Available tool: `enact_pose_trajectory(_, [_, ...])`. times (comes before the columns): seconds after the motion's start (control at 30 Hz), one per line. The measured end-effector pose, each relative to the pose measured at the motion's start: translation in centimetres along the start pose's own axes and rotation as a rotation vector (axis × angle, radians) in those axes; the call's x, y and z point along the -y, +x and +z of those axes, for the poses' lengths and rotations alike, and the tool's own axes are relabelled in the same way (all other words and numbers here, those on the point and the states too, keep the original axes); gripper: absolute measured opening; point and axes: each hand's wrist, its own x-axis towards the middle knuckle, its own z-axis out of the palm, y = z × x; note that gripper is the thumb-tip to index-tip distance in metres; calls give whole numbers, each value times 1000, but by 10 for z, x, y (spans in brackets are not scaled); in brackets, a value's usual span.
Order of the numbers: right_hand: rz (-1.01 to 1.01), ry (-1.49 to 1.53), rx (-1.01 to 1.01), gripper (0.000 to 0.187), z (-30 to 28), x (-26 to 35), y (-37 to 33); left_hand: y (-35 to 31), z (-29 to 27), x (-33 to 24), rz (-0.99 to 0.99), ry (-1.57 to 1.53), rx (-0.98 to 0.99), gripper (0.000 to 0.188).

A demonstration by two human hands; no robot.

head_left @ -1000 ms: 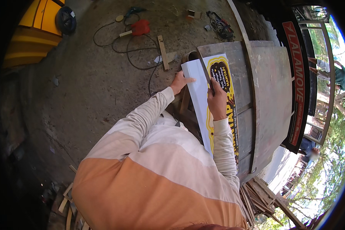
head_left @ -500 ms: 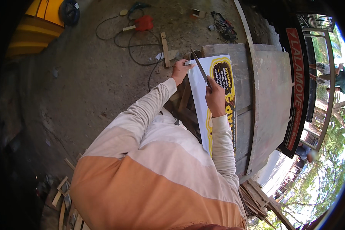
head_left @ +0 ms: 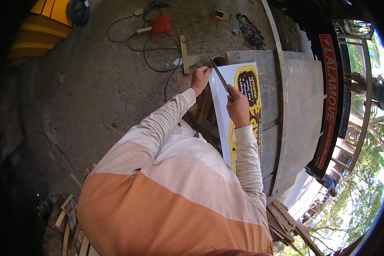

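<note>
A white banner sheet (head_left: 219, 100) with yellow and dark brown print lies lengthwise over a worktop of grey boards (head_left: 269, 89). At its far left corner my left hand (head_left: 200, 80) is closed, pinching the sheet's edge between thumb and fingers. My right hand (head_left: 238, 109) grips a long, dark, pointed knife (head_left: 219, 74) above the banner. Its blade slants away to the left, with the tip close to my left fingertips. Whether the blade touches the sheet I cannot tell. The knife's handle is hidden in my right hand.
On the floor ahead lie a red tool (head_left: 161, 24) with a looping cord, a wooden strip (head_left: 184, 54) and a black cable bundle (head_left: 250, 32). A red and black sign (head_left: 327, 102) stands at right. Wood scraps (head_left: 68, 222) lie at lower left.
The knife and my right hand have shifted slightly left, the blade tip now nearer my left fingers. My left hand stays at the sheet's corner, its fingers turned a little.
</note>
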Motion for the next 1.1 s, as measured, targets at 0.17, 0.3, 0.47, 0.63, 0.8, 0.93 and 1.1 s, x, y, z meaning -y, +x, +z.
enact_pose_trajectory(0.17, [-2,-98,28,45,-4,5,4,-1,-2,-5,-36,62,-4,29])
enact_pose_trajectory(0.3, [-15,-228,44,42,-5,19,10,1,-2,-8,15,181,-46,29])
enact_pose_trajectory(0.47, [-36,-294,73,34,2,25,20,1,0,-11,44,196,-69,30])
enact_pose_trajectory(0.63, [-45,-314,94,33,17,17,25,0,3,8,13,244,-63,31])
enact_pose_trajectory(0.8, [-61,-274,58,30,-5,29,17,-14,-2,-9,-192,52,13,32])
enact_pose_trajectory(0.93, [-73,-313,86,18,1,24,15,-14,-2,0,-241,2,21,31])
enact_pose_trajectory(1.1, [-93,-307,134,14,38,-12,11,-10,-8,14,-215,113,-9,33])
